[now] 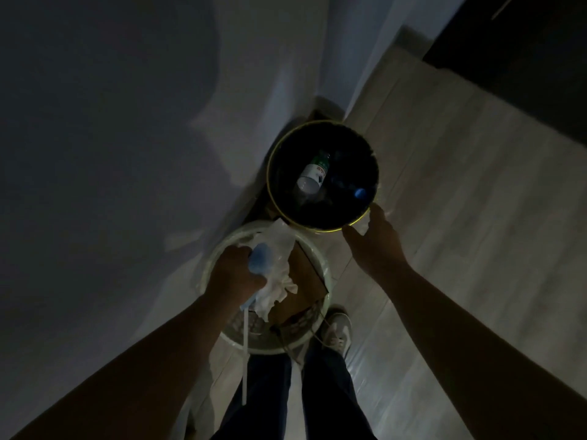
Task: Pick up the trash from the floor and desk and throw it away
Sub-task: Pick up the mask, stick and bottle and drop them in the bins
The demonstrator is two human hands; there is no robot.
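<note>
Our L hand (235, 275) gripped a wad of trash (279, 265) over the pale bin (324, 272), prob. to drop it in. Our R hand (376, 241) pinched a white scrap (362, 226) at the dark bin (270, 176) rim, likewise.

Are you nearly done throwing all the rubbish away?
Nearly, from what shows. Done: a bottle already lies in the dark bin. In hand: the left hand grips a bundle of tissue and plastic over the pale bin, and the right hand pinches a white scrap at the dark bin's rim. Left: dropping both. The desk is out of view.
</note>
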